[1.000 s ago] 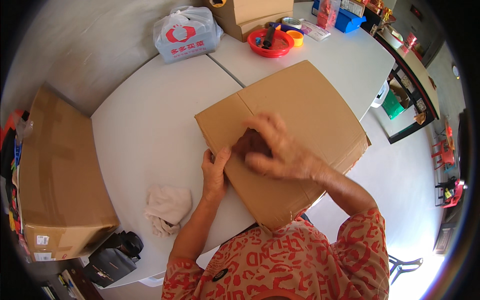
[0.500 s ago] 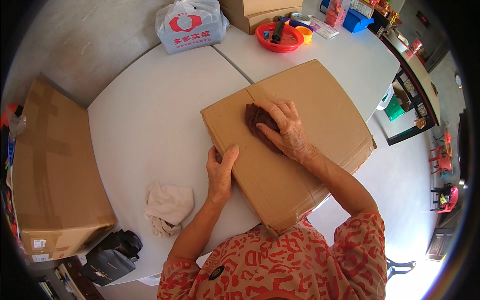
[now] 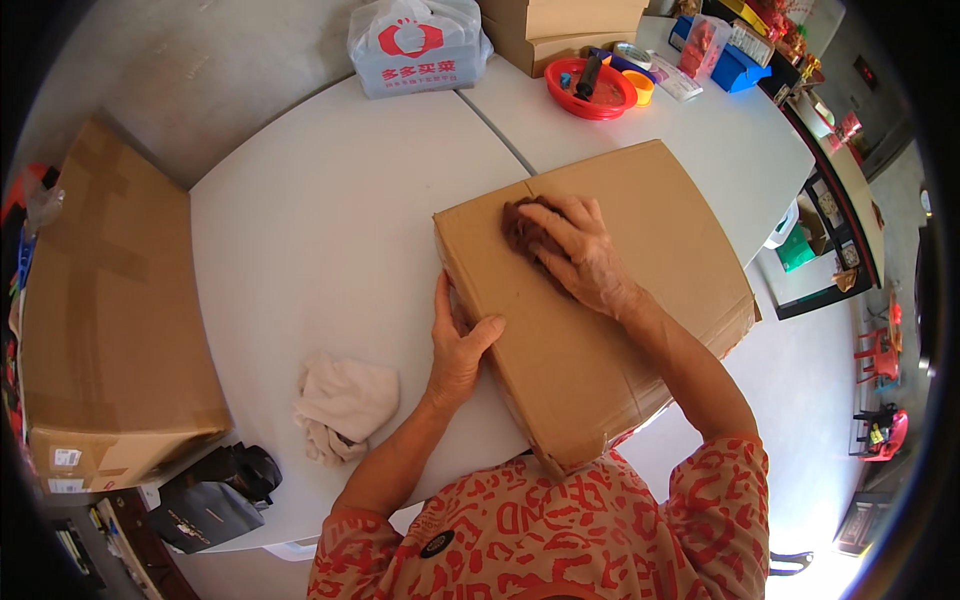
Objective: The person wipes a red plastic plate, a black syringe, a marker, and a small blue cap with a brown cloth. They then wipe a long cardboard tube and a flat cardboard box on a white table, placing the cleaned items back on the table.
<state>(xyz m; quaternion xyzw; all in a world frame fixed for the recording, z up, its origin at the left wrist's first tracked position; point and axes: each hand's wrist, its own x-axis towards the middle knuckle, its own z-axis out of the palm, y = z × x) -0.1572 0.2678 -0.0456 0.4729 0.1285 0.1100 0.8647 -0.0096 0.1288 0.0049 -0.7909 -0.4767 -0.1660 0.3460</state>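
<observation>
A closed brown cardboard box (image 3: pixel 640 240) lies at a slant on the table in front of me. My right hand (image 3: pixel 590 260) is closed on a crumpled dark brown cloth (image 3: pixel 525 228) and presses it on the box's top, toward the far left corner. At the box's left side is my left hand (image 3: pixel 460 350), its thumb over the top edge and its fingers stretched along the side wall, gripping it. A crumpled off-white cloth (image 3: pixel 350 395) lies on the table, left of my left forearm.
The pale table (image 3: pixel 310 200) has a seam running through it. At its far side stand a plastic bag (image 3: pixel 420 70), a red basin (image 3: pixel 590 95) with small items, and another carton (image 3: pixel 575 30). A large carton (image 3: pixel 120 300) and a black bag (image 3: pixel 215 505) are at the left.
The whole view has shifted a little. On the box, the brown cloth and right hand have slid slightly toward the far left edge. My left hand's fingers have straightened along the side.
</observation>
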